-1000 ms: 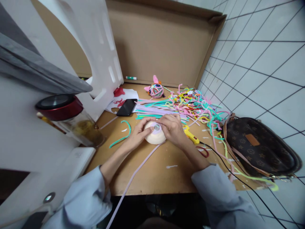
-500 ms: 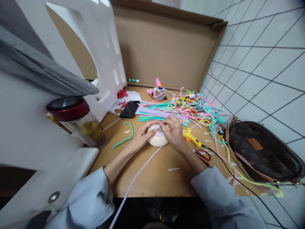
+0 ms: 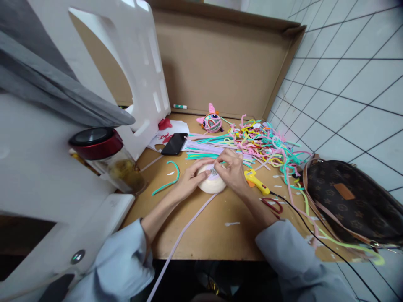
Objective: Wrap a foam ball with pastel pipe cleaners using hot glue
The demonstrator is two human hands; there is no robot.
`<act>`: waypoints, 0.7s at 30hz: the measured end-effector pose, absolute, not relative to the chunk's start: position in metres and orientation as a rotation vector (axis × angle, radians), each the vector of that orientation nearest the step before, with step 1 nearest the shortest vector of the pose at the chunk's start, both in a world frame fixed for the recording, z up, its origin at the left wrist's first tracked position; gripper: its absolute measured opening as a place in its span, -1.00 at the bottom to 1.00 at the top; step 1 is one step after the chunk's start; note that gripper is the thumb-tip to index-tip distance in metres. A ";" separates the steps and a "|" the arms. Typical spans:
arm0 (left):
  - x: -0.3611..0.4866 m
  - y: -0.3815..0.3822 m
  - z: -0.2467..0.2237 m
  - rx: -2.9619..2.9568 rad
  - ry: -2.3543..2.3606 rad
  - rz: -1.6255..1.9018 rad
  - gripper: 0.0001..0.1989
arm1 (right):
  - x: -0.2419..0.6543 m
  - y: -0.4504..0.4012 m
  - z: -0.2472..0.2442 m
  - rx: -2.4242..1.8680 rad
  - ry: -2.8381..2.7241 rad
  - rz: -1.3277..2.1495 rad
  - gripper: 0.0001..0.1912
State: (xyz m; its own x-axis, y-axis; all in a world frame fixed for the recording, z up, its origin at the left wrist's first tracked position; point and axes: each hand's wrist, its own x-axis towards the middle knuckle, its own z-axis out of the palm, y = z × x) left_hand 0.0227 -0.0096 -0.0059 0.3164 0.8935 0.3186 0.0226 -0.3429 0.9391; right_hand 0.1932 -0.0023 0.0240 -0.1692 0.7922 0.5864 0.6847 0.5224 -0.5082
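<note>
A round cream-white piece point(image 3: 211, 186) sits low over the table between my hands, with a lilac patch and a small greyish spot at its middle. My left hand point(image 3: 195, 175) is closed around its left side, the thumb lying on top. Fingers of my right hand point(image 3: 231, 170) are bent and pinched together at the lilac middle; the exact bit between them is hidden. From under the round piece a long lilac pipe cleaner point(image 3: 184, 231) runs toward me and over the table edge. Left of my left hand lies a bent teal pipe cleaner point(image 3: 176, 175).
Straight pipe cleaners point(image 3: 204, 150) lie behind my hands, with a tangled heap point(image 3: 264, 144) to their right. A yellow glue gun point(image 3: 256, 182), red-handled scissors point(image 3: 273, 205) and a brown bag point(image 3: 355, 205) are at right. A phone point(image 3: 174, 144) and a glass bottle point(image 3: 121, 172) stand left.
The whole view has shifted slightly, so everything appears a little further right. Both hands keep their places on the round piece, with hardly any finger movement.
</note>
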 end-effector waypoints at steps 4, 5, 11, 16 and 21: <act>0.022 -0.009 -0.006 1.664 0.841 1.144 -0.55 | 0.196 0.004 0.021 -1.156 -1.824 0.386 -0.85; 0.022 -0.009 -0.007 1.661 0.840 1.139 -0.53 | 0.196 0.006 0.020 -1.133 -1.804 0.418 -0.86; 0.022 -0.009 -0.010 1.606 0.859 1.125 -0.48 | 0.201 0.012 0.017 -1.052 -1.635 0.421 -0.87; 0.022 -0.008 -0.013 1.557 0.864 1.122 -0.46 | 0.207 0.014 0.015 -1.191 -1.501 0.414 -0.72; 0.022 -0.006 -0.017 1.515 0.833 1.178 -0.56 | 0.210 0.004 0.014 -1.185 -1.571 0.295 -0.71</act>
